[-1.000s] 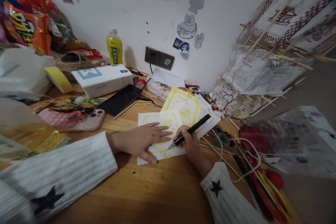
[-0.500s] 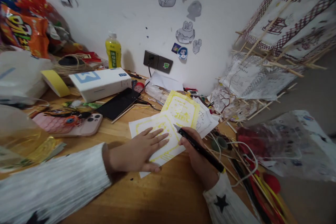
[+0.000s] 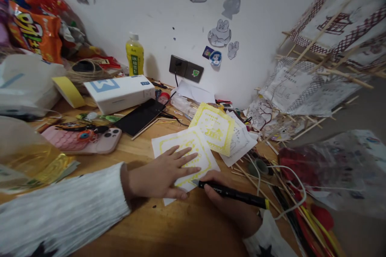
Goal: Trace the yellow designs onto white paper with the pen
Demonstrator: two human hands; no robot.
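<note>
My left hand (image 3: 169,170) lies flat with spread fingers on a white sheet of paper (image 3: 163,142) that bears yellow line drawing. In my right hand (image 3: 223,200) is a black marker (image 3: 232,193) with a yellow end band, its tip at the lower right part of the sheet. Behind it, partly overlapped, lies a second paper (image 3: 215,128) with a yellow border and yellow drawing. Under that one sticks out a white sheet (image 3: 241,140) with dark line drawing.
A black tablet-like slab (image 3: 141,116), a white box (image 3: 120,94), a yellow tape roll (image 3: 68,91) and a pink phone (image 3: 102,140) lie left. A yellow drink bottle (image 3: 134,55) stands behind. Thin sticks (image 3: 250,178), a white cord (image 3: 297,180) and a paper-covered stick frame (image 3: 301,84) are right.
My right hand has moved the marker tip down and slightly left, from the sheet's upper right to its lower edge, and the marker lies flatter. The view has shifted slightly; my left hand stays on the paper.
</note>
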